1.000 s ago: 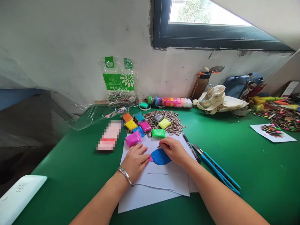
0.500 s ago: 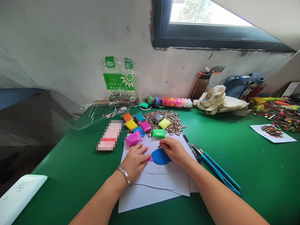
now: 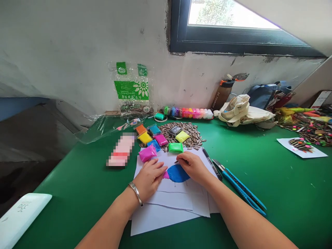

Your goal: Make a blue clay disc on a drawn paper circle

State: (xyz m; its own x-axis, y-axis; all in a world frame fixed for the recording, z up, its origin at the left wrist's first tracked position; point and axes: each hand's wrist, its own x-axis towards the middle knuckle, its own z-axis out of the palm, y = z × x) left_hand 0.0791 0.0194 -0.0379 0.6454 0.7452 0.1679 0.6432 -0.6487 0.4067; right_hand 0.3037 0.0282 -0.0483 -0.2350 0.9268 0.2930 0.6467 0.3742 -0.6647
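Observation:
A flat oval of blue modelling clay (image 3: 178, 174) lies on a sheet of white paper (image 3: 173, 202), with a small pink clay piece (image 3: 165, 175) joined at its left end. Thin drawn lines run below the oval. Flat on the paper rests my left hand (image 3: 150, 176), its fingers stretched out and the tips beside the pink piece. My right hand (image 3: 193, 166) is pinched over the upper right of the blue clay. From its fingertips sticks the small dark tip of what looks like a sunflower seed (image 3: 176, 161).
Bagged clay packs (image 3: 175, 148) lie by a heap of sunflower seeds (image 3: 192, 133) beyond the paper. To the right are a black pen (image 3: 212, 164) and a blue utility knife (image 3: 243, 188) with its blade out. A white device (image 3: 28, 214) sits at left, a bottle (image 3: 223, 93) at back.
My left hand has shifted very slightly, and a little more of the pink clay's left side shows between its fingers. The right hand stays in place.

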